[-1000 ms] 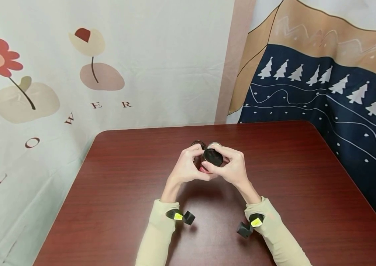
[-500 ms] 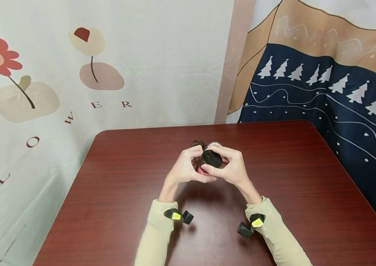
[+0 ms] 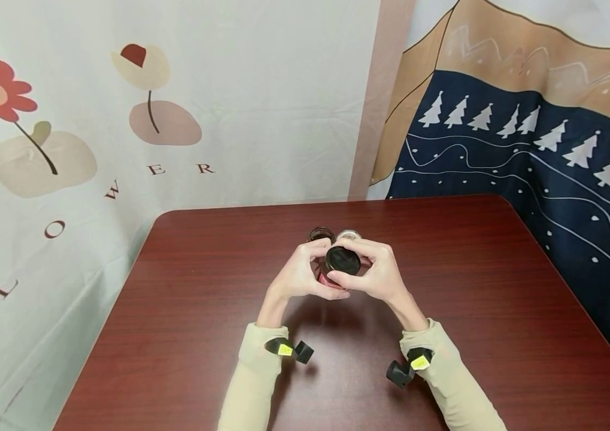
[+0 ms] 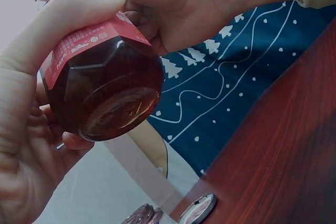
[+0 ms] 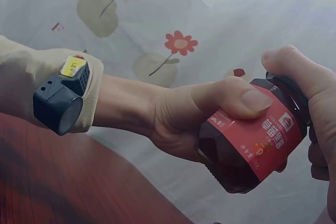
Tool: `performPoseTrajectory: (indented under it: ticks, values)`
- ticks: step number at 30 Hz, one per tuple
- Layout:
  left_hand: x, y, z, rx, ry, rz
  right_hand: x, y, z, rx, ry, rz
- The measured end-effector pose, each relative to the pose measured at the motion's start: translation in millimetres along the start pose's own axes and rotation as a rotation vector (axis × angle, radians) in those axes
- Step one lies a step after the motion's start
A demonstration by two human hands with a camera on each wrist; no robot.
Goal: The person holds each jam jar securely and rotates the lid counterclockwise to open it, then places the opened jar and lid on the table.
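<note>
A faceted glass jar (image 5: 231,169) of dark reddish-brown contents, with a red label (image 5: 257,135), is held tilted above the table. My left hand (image 3: 300,272) grips the jar's body, its thumb lying over the label in the right wrist view. The fingers and thumb of my right hand (image 3: 377,269) are curled round the black lid (image 3: 343,260), which is on the jar's mouth. In the left wrist view the jar's round base (image 4: 123,111) faces the camera, while the lid is mostly hidden behind the hands.
Just beyond the hands on the brown table (image 3: 218,287) stand a dark glass vessel (image 3: 321,233) and a round thing with a silvery rim (image 3: 348,234). A flower-print cloth (image 3: 261,108) and a navy tree-print cloth (image 3: 498,155) hang behind the table.
The lid and the jar have shifted slightly towards me in the head view, with both hands keeping their hold. The things behind them have stayed put.
</note>
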State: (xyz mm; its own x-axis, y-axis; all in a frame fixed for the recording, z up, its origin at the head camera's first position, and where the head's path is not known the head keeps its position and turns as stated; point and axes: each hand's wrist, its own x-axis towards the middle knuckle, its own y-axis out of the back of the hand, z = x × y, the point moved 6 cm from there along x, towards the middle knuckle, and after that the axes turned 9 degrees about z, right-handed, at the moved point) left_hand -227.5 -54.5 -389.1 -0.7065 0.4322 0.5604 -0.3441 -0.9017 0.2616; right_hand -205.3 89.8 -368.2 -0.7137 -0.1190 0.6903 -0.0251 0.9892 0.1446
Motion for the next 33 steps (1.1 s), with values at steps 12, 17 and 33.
performPoseTrajectory:
  ticks: [12, 17, 33]
  values:
    - [4.9, -0.7, 35.8, -0.125, -0.013, -0.083, 0, -1.3, -4, 0.064, 0.026, -0.082]
    - [5.3, 0.1, 37.0, -0.124, -0.011, -0.075, 1, -1.5, -6, 0.085, 0.002, -0.117]
    - [0.5, 5.7, 2.0, 0.036, -0.002, 0.074, 6, 5.3, -9, -0.196, 0.095, 0.009]
